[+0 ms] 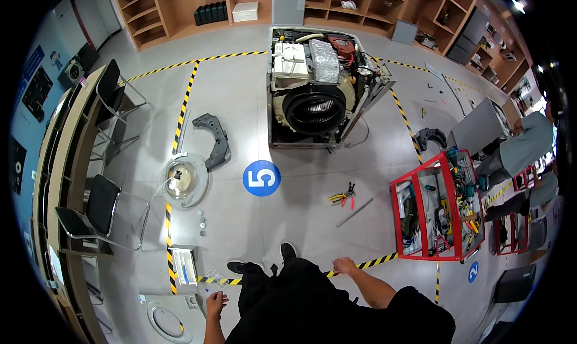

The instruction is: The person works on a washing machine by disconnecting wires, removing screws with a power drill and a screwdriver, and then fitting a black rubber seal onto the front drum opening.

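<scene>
My left hand (215,303) hangs at the lower left, fingers loosely bent and apart, near a clear plastic bag (216,278) on the floor. My right hand (344,266) hangs right of my legs, fingers slightly curled, holding nothing visible. An opened-up washing machine (318,109) stands ahead, its drum gasket, white drawer housing and inner parts exposed. On the floor between it and me lie pliers and cutters (342,196) and a metal rod (354,213). At left lie a round door (201,181) and a dark curved counterweight (219,139).
A red tool cart (398,205) stands right, with two people (526,139) beyond it. Desks and chairs (99,205) line the left. A front panel (150,314) and white drawer (183,266) lie lower left. Another counterweight (431,138) lies right. Wooden shelves (156,7) run behind.
</scene>
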Demonstrator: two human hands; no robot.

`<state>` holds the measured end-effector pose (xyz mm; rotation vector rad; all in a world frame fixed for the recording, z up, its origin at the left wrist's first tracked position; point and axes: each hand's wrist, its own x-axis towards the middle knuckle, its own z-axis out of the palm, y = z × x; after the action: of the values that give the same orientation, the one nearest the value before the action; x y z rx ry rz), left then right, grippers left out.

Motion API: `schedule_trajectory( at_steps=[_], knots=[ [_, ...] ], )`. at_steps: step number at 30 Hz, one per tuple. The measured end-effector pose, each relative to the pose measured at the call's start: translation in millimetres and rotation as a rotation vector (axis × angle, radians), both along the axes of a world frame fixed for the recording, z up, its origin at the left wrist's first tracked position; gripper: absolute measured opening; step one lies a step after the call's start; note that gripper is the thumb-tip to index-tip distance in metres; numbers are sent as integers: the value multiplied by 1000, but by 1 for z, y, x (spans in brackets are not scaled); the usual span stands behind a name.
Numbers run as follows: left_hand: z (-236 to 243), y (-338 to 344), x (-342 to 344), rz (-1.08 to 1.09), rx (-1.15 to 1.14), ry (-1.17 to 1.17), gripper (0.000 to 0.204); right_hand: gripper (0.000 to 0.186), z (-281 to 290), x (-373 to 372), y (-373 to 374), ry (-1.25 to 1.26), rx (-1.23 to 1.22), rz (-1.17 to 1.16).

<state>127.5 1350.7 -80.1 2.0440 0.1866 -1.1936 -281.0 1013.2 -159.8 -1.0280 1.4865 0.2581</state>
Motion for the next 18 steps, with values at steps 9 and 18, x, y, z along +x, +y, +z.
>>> schedule_trajectory(
  at_steps=[9,18],
  knots=[
    [-23,58,-49,169,125,158,24,27,21,31,-39,-44,9,84],
    [-3,44,-88,135,167,185,22,29,22,30,-52,15,-30,70]
  ],
)
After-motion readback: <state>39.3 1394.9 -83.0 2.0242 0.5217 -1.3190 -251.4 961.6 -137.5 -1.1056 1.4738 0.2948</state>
